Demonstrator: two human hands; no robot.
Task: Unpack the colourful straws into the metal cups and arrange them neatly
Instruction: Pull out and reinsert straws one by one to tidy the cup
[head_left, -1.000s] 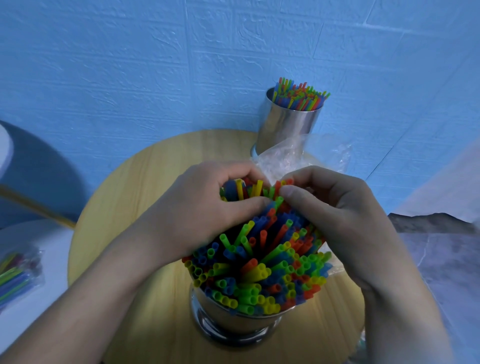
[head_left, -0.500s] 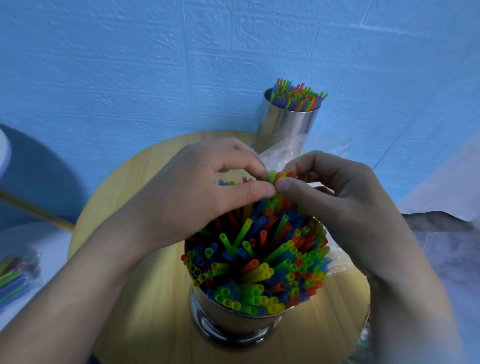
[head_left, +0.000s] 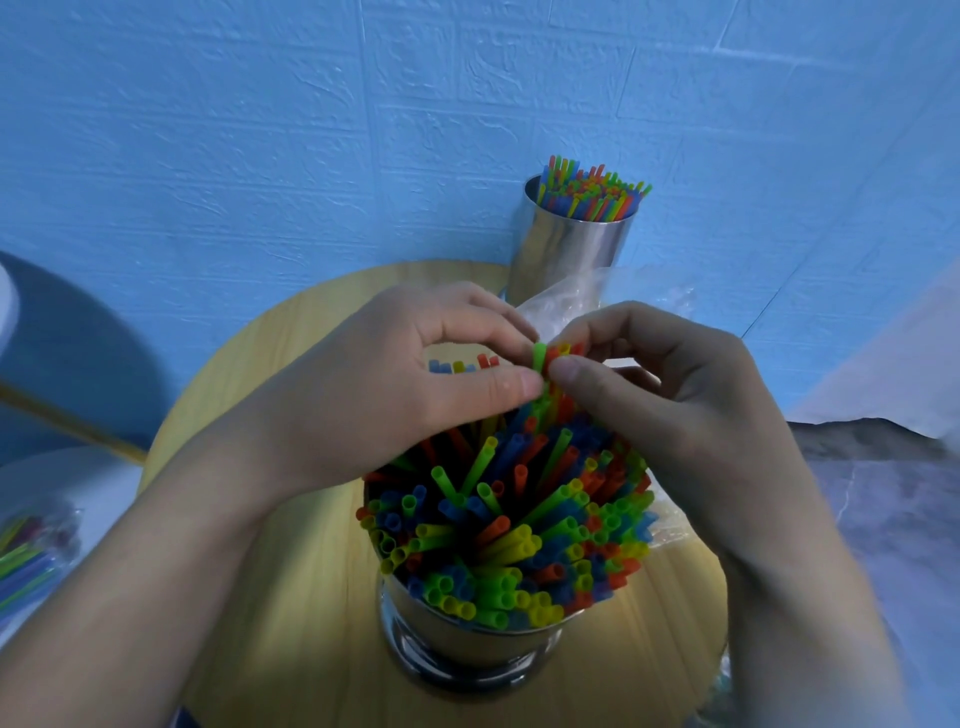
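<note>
Here, the near metal cup (head_left: 467, 644) stands toward the near edge of the round wooden table (head_left: 291, 623), a little right of its middle. It is packed with colourful straws (head_left: 519, 530) in green, yellow, blue and orange-red, their open ends up and fanning out over the rim. From the far side of this cup a few raised straws (head_left: 540, 358) lean away toward the wall, with a green one foremost and orange and yellow tips just beside it. Both hands meet at these tips. The left hand (head_left: 395, 395) pinches them between thumb and curled forefinger, and the right hand (head_left: 675, 415) pinches them from the other side, thumb in front and fingers bent over the top, so the two thumbs nearly touch. More straw ends show under the left palm. The far metal cup (head_left: 566, 249) stands upright at the far edge of the table against the blue wall (head_left: 260, 130), full of upright straws (head_left: 592, 192) that rise above its rim. A crumpled clear plastic bag (head_left: 561, 306) lies between this cup and the hands and shows again past the right wrist, by the table's right edge. Off the table's left edge, on a pale surface, lies a blurred packet of straws (head_left: 26, 561).
</note>
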